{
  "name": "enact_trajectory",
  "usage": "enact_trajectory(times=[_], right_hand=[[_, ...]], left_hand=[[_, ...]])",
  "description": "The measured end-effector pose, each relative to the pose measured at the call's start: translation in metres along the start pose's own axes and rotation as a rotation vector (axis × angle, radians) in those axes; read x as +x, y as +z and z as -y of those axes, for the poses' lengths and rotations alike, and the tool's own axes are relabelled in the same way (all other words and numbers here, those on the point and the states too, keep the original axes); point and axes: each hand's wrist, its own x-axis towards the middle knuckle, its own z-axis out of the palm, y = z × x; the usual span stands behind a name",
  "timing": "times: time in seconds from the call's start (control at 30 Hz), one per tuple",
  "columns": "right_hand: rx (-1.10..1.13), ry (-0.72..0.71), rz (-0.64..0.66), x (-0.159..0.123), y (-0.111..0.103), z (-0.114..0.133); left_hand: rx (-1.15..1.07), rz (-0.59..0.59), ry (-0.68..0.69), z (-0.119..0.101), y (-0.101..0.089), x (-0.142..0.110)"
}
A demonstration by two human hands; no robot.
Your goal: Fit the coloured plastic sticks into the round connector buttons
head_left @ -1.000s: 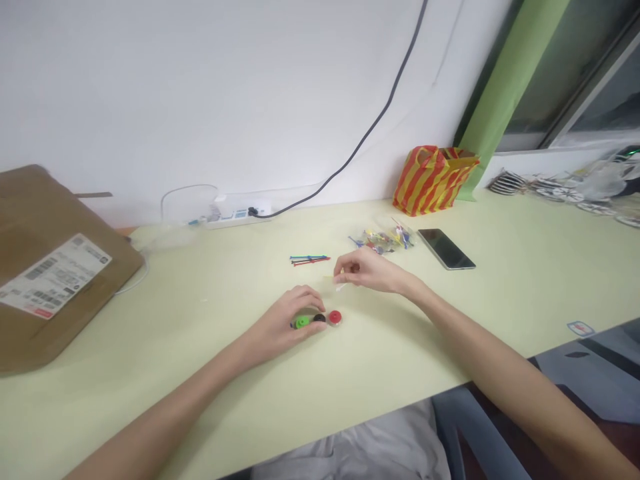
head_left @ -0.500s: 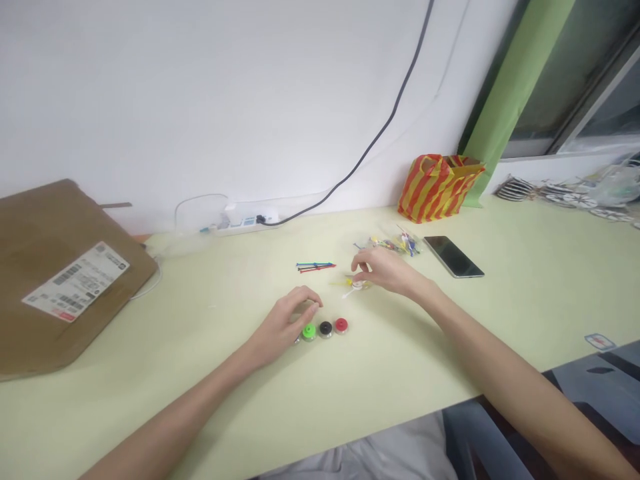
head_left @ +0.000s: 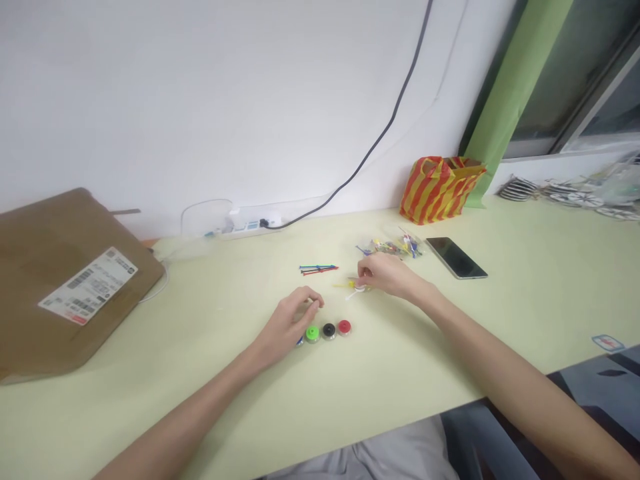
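Note:
My left hand (head_left: pixel 290 321) rests on the table, fingers loosely curled with a gap between thumb and forefinger. Beside its thumb sit small round pieces in a row: a green-topped one (head_left: pixel 313 334), a black-topped one (head_left: pixel 329 331) and a red-topped one (head_left: pixel 345 327). Part of a blue one shows under the hand. My right hand (head_left: pixel 384 273) pinches with thumb and forefinger at small yellow and white pieces (head_left: pixel 358 287); what lies between its fingertips is too small to make out. Thin blue, green, black and red sticks (head_left: pixel 319 269) lie between and beyond the hands.
Small colourful parts in clear plastic (head_left: pixel 395 247) lie behind my right hand. Further right are a phone (head_left: pixel 457 258) and a red-yellow striped bag (head_left: pixel 440 191). A brown parcel (head_left: pixel 65 253) stands left; a power strip (head_left: pixel 250 225) with a black cable lies along the wall.
My right hand's thumb and forefinger have come closer together over the yellow and white pieces. My left hand keeps its place. The whole view has shifted slightly.

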Motion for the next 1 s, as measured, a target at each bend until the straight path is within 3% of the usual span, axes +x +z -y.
enact_trajectory(times=[0.27, 0.43, 0.53, 0.63, 0.8, 1.0], right_hand=[[0.104, -0.073, 0.001, -0.002, 0.004, 0.0], [0.381, -0.23, 0.072, -0.008, -0.002, 0.009], [0.528, -0.287, 0.049, -0.015, 0.002, 0.024], [0.56, -0.331, -0.109, -0.02, 0.014, 0.039], [0.326, -0.406, -0.437, -0.021, 0.036, 0.048], [0.205, -0.501, -0.871, -0.023, 0.045, 0.059]], left_hand=[[0.012, 0.013, 0.03, 0.002, 0.002, 0.0], [0.024, 0.005, 0.02, 0.003, 0.002, -0.001], [0.053, -0.017, 0.066, 0.006, 0.002, 0.0], [0.069, -0.048, 0.1, 0.009, 0.002, 0.001], [0.088, -0.128, 0.068, 0.011, 0.002, 0.002], [0.027, -0.06, 0.057, 0.009, 0.001, 0.002]])
